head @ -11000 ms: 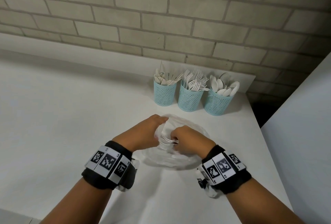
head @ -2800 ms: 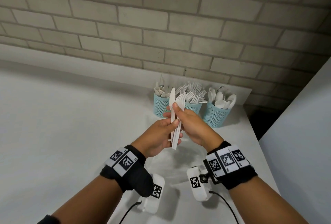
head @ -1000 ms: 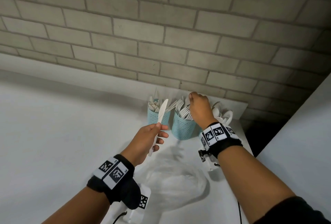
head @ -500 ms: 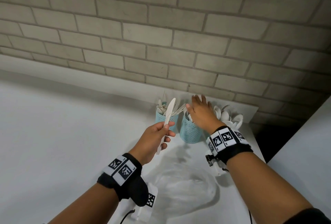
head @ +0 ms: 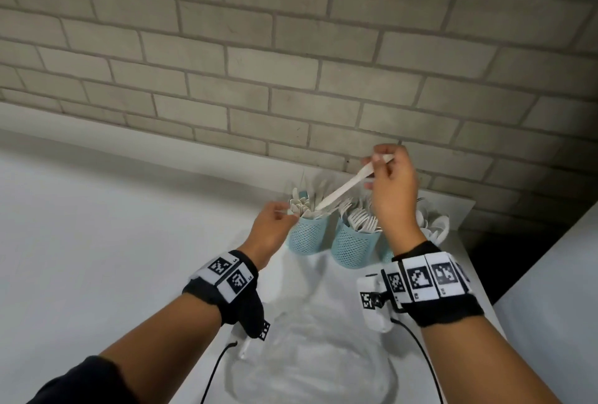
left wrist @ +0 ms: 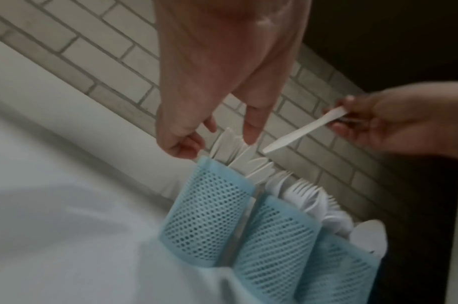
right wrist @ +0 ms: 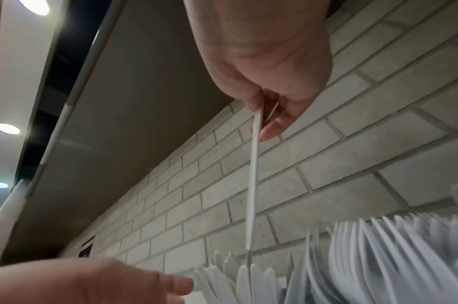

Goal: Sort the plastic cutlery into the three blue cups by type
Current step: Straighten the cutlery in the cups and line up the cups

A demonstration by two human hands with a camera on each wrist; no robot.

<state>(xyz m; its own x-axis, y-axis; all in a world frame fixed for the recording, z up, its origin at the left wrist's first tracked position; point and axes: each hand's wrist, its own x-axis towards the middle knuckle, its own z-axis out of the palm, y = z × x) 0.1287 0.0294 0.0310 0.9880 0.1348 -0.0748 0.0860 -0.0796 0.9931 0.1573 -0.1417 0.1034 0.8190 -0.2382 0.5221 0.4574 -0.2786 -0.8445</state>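
Note:
Three blue mesh cups stand in a row against the brick wall: the left cup with knives, the middle cup with forks, and the right cup with spoons, mostly behind my right wrist. My right hand pinches one end of a white plastic knife. The knife slants down-left, its tip just above the left cup. My left hand hovers at that cup's left rim, fingers loosely curled, holding nothing.
A crumpled clear plastic bag lies on the white table in front of the cups. The brick wall rises close behind them. A dark gap and a white panel border the table on the right.
The knife has passed from my left hand to my right, which lifted off the fork cup and now holds it above the left cup. My left hand moved to that cup's rim.

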